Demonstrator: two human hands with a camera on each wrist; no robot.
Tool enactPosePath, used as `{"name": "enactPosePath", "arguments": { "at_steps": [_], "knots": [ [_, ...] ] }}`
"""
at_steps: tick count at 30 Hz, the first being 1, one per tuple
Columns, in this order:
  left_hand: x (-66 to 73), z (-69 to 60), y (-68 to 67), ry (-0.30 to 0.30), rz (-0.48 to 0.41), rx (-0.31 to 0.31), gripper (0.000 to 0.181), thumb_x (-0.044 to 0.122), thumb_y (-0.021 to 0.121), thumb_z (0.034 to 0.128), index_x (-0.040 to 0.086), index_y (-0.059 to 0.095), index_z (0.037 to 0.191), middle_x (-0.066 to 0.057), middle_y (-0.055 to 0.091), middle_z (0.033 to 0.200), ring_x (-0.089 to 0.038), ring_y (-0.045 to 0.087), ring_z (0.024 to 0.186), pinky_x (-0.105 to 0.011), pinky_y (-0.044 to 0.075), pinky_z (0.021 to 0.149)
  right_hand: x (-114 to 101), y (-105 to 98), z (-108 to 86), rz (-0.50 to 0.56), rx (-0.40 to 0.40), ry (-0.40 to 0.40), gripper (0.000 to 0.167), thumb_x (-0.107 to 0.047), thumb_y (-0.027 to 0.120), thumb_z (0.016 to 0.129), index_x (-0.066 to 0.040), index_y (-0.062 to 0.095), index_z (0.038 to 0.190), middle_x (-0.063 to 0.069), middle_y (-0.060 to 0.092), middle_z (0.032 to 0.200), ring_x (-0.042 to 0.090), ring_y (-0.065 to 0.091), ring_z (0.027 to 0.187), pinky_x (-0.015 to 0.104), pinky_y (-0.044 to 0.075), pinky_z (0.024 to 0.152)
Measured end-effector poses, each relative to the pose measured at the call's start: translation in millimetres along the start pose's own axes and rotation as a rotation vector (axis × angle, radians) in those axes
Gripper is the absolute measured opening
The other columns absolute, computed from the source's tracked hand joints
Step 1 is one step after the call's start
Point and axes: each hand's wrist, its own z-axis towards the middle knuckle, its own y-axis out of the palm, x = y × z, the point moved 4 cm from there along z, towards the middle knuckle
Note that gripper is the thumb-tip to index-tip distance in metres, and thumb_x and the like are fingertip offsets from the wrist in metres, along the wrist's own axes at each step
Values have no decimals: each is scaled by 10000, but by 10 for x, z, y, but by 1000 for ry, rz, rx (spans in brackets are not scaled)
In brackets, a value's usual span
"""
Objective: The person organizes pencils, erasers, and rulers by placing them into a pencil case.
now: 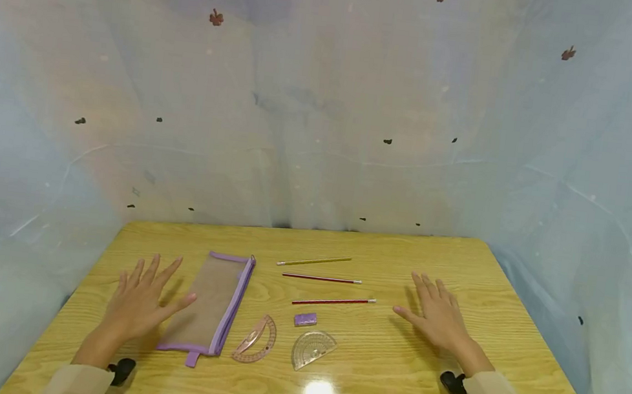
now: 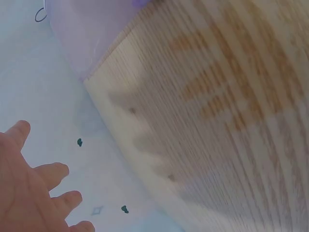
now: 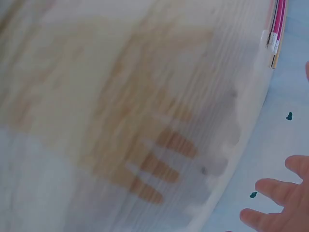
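Note:
My left hand (image 1: 138,303) is spread with straight fingers at the left of the table, its thumb over a mesh pencil case (image 1: 200,310) with purple edging and a zip. Whether the thumb touches the case I cannot tell. On the right, my right hand (image 1: 442,319) has its fingers extended and holds nothing. Between the hands lie a yellow pencil (image 1: 314,262), two red-striped pencils (image 1: 333,302), a purple eraser (image 1: 305,319), a pinkish protractor (image 1: 255,341) and a clear protractor (image 1: 313,349). In the left wrist view, a corner of the pencil case (image 2: 91,34) shows.
A wood-grain table (image 1: 378,373) carries everything, with a bright light reflection near its front. Behind it and along both sides hangs a pale patterned curtain (image 1: 327,94). Black wrist-worn devices (image 1: 452,384) sit at both wrists.

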Motion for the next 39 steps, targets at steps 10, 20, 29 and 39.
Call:
{"name": "enactPosePath", "arguments": {
  "at_steps": [10, 20, 29, 39],
  "knots": [
    [10, -2, 26, 15, -8, -1, 890, 632, 527, 940, 224, 118, 1617, -337, 45, 1589, -617, -24, 1399, -768, 5, 1057, -103, 53, 70, 13, 31, -97, 808, -456, 658, 937, 23, 353, 1513, 287, 417, 1473, 552, 351, 1331, 713, 277, 1037],
    [59, -4, 65, 32, -26, 1, 878, 613, 556, 933, 186, 193, 1607, -307, 75, 1603, -575, 36, 1427, -715, 64, 1102, -125, 130, 113, 100, 2, -117, 674, -343, 691, 946, 50, 450, 1438, 262, 491, 1410, 489, 399, 1321, 646, 310, 1066],
    [117, 14, 86, 30, -58, -2, 869, 616, 568, 926, 217, 203, 1607, -284, 92, 1612, -553, 48, 1439, -709, 92, 1105, -173, 181, 204, 184, -6, -173, 525, -192, 717, 935, 61, 528, 1355, 187, 576, 1251, 379, 542, 1162, 546, 459, 966],
    [155, 66, 158, 66, -16, 22, 881, 655, 581, 901, 199, 275, 1589, -257, 187, 1603, -535, 181, 1425, -761, 205, 1033, -238, 232, 286, 263, -31, -214, 387, -91, 714, 922, 68, 603, 1258, 144, 606, 1152, 321, 591, 1047, 482, 509, 884]
  ]
}}
